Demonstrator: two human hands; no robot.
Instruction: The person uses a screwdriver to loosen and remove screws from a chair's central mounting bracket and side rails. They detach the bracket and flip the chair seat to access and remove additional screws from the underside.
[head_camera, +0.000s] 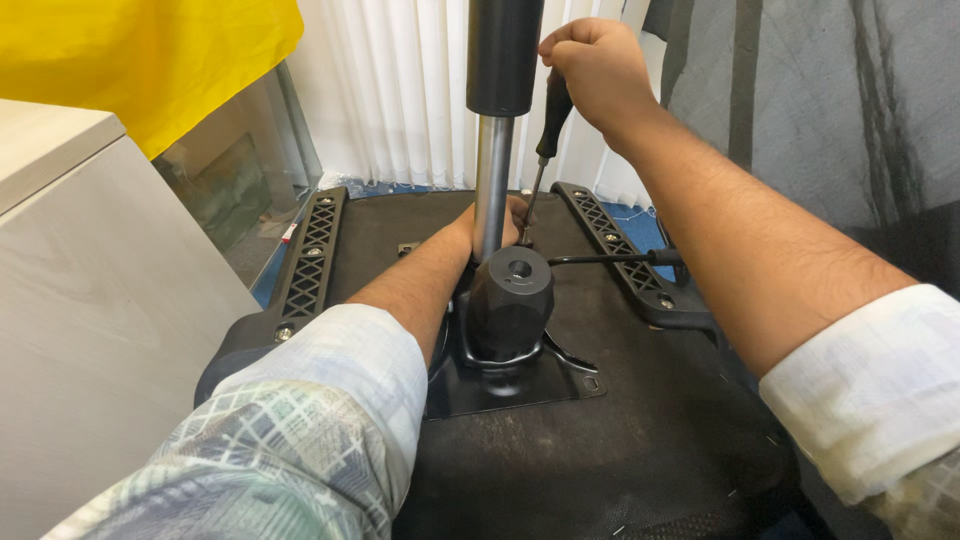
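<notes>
The right hand (598, 70) is closed in a fist round the black handle of a screwdriver (548, 140), high in the view and just right of the chair's gas-lift column (494, 170); the fingers wrap the handle fully, the thumb side turned toward the column; from that grip the tool's long axis runs steeply downward and a little to the left, the thin shaft ending at its tip close beside the foot of the column, at the far edge of the black mechanism plate (520, 385); so the point of work lies below and slightly left of the gripping fingers, almost straight under them. The left hand (500, 222) reaches in low from the left along the upturned seat underside (640, 440) and lies behind the column at the same spot, near the tip; the column hides most of its fingers, so whether they pinch a screw, steady the shaft or simply press on the plate cannot be told. Of the two, the left hand is the nearer to the tip, the right hand the nearer to the handle. A thin black lever rod (600, 259) sticks out to the right from the black housing (510, 300); it passes just right of the tip and well below the right hand.
</notes>
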